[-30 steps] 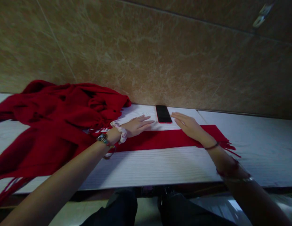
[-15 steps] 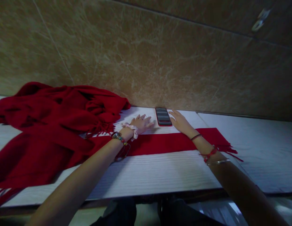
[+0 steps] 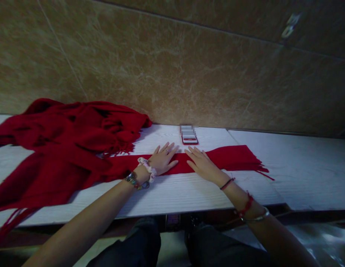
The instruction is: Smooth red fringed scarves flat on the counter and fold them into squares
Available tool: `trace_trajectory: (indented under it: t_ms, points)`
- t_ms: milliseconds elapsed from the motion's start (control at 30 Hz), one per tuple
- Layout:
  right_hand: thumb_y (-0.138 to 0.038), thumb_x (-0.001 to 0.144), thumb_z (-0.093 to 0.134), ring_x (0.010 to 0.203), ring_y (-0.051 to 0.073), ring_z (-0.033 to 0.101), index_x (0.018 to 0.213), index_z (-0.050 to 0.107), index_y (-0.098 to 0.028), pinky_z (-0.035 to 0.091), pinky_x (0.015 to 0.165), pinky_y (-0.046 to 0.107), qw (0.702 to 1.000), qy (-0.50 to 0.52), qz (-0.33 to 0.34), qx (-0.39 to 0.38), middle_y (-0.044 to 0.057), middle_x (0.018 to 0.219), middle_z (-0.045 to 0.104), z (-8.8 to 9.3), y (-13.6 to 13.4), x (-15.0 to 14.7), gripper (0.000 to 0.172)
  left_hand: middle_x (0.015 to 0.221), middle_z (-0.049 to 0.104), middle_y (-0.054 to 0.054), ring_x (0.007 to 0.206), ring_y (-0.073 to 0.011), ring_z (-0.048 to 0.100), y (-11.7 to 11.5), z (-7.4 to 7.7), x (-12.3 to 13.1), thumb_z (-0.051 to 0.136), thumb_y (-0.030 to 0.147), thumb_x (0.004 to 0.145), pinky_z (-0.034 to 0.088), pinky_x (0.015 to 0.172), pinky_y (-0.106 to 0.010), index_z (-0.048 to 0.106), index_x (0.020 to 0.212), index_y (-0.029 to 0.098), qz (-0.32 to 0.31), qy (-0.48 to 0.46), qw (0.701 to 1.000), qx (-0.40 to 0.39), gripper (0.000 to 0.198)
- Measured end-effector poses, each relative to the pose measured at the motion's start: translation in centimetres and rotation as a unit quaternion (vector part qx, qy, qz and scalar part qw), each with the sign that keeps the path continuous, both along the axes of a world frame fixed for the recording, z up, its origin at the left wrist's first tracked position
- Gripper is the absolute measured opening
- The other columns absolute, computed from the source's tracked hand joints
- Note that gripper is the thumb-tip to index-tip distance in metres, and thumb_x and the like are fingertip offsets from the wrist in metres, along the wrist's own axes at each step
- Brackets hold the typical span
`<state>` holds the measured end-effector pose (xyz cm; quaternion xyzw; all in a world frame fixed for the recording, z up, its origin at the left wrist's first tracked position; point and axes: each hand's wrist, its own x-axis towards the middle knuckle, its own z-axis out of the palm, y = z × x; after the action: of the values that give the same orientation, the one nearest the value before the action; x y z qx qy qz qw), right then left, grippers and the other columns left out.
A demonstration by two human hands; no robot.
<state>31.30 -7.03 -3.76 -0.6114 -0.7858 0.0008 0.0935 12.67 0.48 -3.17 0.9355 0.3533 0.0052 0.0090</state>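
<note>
Plainly, the red cloth strip [image 3: 232, 157] lies directly under both hands, stretched lengthwise along the white desk [image 3: 189, 196]. The left grip [image 3: 162, 161] is flat and palm down over the strip, its fingers spread wide and its thumb angled out over the red. The right grip [image 3: 201, 163] is likewise palm down and flat, its fingers nearly straight and closer together, its thumb out to the side. Neither is curled around anything; how hard either presses cannot be told.

Between the two hands, which are near each other but apart, a short stretch of the strip shows. The fingertips of both reach past the strip's far edge, over the white surface. To the right of the right grip the strip runs on to a fringed end; to the left of the left grip it meets a rumpled red heap [image 3: 63, 148], and whether the two are one piece cannot be told.

Just beyond the fingertips lies a phone [image 3: 190, 141], screen up and partly blurred out, near the brown wall [image 3: 161, 74]. A pale scrunchie [image 3: 147, 169] circles the left wrist; on the right forearm are a dark band [image 3: 227, 183], a red cord [image 3: 247, 205] and a bangle [image 3: 256, 217].
</note>
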Motion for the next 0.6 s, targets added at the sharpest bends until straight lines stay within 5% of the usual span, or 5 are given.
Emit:
trace_trajectory:
  t_ms: [133, 367, 600]
  points:
    - [-0.033, 0.09, 0.024, 0.13, 0.024, 0.022, 0.135, 0.031, -0.019, 0.023, 0.102, 0.049, 0.999, -0.038, 0.036, -0.012, 0.007, 0.142, 0.029, -0.3, -0.2, -0.2, 0.048, 0.145, 0.014, -0.007, 0.132, -0.0261, 0.012, -0.8, 0.0, -0.1, 0.028, 0.053, 0.087, 0.017, 0.104, -0.046, 0.021, 0.139, 0.016, -0.044, 0.018, 0.999, -0.027, 0.064]
    - [-0.03, 0.089, 0.024, 0.129, 0.025, 0.025, 0.134, 0.031, -0.008, 0.024, 0.103, 0.044, 0.996, -0.073, -0.048, -0.017, 0.012, 0.141, 0.03, -0.7, -0.6, 3.1, 0.051, 0.144, 0.017, -0.008, 0.132, -0.0291, 0.012, -0.9, -0.3, -0.2, 0.032, 0.058, 0.083, 0.016, 0.103, -0.05, 0.022, 0.139, 0.014, -0.031, 0.015, 0.999, -0.041, 0.071]
    - [-0.03, 0.089, 0.025, 0.129, 0.022, 0.026, 0.134, 0.032, -0.01, 0.026, 0.102, 0.043, 0.998, -0.056, 0.0, 0.008, 0.012, 0.141, 0.03, -0.7, 0.0, 0.2, 0.05, 0.145, 0.015, -0.008, 0.133, -0.0258, 0.01, -1.1, 0.2, 0.0, 0.029, 0.053, 0.085, 0.015, 0.105, -0.047, 0.016, 0.139, 0.01, -0.05, 0.017, 0.997, -0.049, 0.07]
